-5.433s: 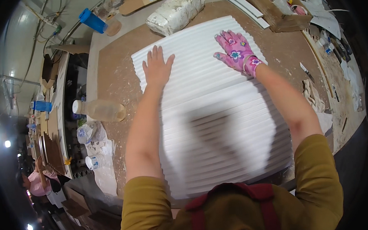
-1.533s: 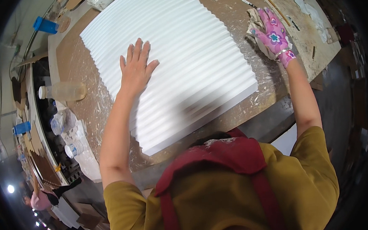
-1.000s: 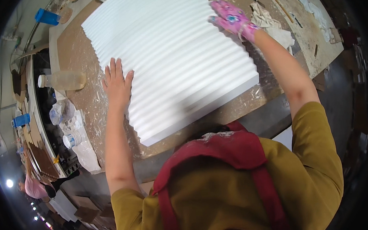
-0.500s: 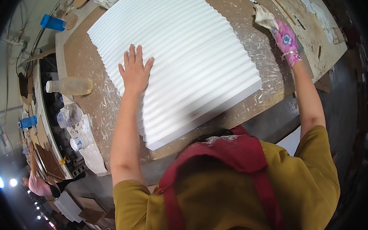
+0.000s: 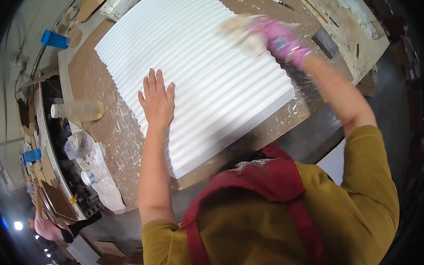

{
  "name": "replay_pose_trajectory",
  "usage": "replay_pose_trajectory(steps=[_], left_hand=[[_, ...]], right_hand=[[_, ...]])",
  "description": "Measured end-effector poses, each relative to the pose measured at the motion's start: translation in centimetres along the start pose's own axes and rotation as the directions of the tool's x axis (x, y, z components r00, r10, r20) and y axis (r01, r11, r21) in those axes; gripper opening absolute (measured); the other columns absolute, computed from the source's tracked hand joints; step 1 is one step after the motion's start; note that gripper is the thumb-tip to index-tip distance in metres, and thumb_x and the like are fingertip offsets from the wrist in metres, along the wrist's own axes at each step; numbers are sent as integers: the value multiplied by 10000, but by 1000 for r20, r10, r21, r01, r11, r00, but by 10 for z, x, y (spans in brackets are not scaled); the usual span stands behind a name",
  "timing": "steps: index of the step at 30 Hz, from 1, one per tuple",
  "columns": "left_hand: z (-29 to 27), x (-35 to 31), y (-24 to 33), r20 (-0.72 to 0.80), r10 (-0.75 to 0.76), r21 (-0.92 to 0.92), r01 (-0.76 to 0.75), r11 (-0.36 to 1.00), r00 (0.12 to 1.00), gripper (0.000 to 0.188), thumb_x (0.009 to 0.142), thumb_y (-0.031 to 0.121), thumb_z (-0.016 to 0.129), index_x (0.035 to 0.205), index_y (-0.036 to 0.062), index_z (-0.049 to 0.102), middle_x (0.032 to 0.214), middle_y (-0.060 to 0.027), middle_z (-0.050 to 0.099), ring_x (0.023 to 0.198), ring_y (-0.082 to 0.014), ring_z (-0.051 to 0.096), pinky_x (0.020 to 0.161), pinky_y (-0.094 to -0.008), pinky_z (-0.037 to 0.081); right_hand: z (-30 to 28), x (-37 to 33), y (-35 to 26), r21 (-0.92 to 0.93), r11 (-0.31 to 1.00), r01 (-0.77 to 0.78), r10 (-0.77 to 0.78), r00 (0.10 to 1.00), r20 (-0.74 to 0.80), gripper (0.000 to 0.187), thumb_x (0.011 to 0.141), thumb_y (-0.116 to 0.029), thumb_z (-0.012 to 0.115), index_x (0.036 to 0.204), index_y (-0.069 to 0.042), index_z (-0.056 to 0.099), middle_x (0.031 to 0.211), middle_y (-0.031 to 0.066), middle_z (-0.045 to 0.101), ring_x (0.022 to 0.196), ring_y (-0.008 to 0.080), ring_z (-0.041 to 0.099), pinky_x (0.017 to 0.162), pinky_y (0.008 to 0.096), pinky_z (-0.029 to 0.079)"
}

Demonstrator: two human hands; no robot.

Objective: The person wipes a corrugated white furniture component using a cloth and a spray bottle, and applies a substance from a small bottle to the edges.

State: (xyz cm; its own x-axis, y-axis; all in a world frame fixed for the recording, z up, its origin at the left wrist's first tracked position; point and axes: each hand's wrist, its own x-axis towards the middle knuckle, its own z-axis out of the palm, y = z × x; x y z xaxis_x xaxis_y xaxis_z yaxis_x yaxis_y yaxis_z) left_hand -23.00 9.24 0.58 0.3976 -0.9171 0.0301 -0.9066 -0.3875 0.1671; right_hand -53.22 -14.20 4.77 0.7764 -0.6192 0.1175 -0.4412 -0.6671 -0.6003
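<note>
A large white corrugated panel (image 5: 209, 89) lies on the brown, white-flecked worktop. Near its left edge my bare left hand (image 5: 157, 99) rests flat on the ridges, fingers stretched out. My right hand (image 5: 280, 40), in a pink flowered glove, is at the panel's right edge and smeared by motion. It is closed on a cream cloth (image 5: 243, 34), which reaches over the ridges; whether the cloth touches them I cannot tell.
Left of the panel stand a bottle of yellowish liquid (image 5: 84, 110), a clear plastic bag (image 5: 78, 144) and a white jar (image 5: 90, 177). A dark grey block (image 5: 325, 43), a utility knife (image 5: 281, 3) and a thin stick (image 5: 308, 3) lie to the right. A person in pink (image 5: 47, 229) is far left.
My right hand has swept left with the cloth, from the board beside the panel to over its right edge, uncovering the grey block. My left hand still lies flat on the panel.
</note>
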Motion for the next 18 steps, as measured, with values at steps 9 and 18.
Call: replay_pose_trajectory(steps=[9, 18], left_hand=[[-42, -111, 56, 260, 306, -72, -297, 952, 916, 1092, 708, 633, 680, 1487, 23, 219, 1564, -213, 141, 1433, -403, 161, 1118, -600, 132], [-13, -126, 61, 203, 351, -95, -339, 936, 914, 1128, 585, 496, 825, 1469, 51, 284, 1554, -175, 219, 1413, -375, 244, 1105, -572, 180]], right_hand=[[39, -17, -76, -208, 965, 159, -171, 984, -44, 362, 918, -189, 523, 1262, -79, 547, 1138, 138, 634, 977, 246, 644, 838, 342, 558], [-51, -61, 79, -600, 785, -158, 98, 987, -131, 474, 861, 18, 508, 1282, -193, 561, 1163, 92, 651, 1034, 238, 635, 858, 356, 549]])
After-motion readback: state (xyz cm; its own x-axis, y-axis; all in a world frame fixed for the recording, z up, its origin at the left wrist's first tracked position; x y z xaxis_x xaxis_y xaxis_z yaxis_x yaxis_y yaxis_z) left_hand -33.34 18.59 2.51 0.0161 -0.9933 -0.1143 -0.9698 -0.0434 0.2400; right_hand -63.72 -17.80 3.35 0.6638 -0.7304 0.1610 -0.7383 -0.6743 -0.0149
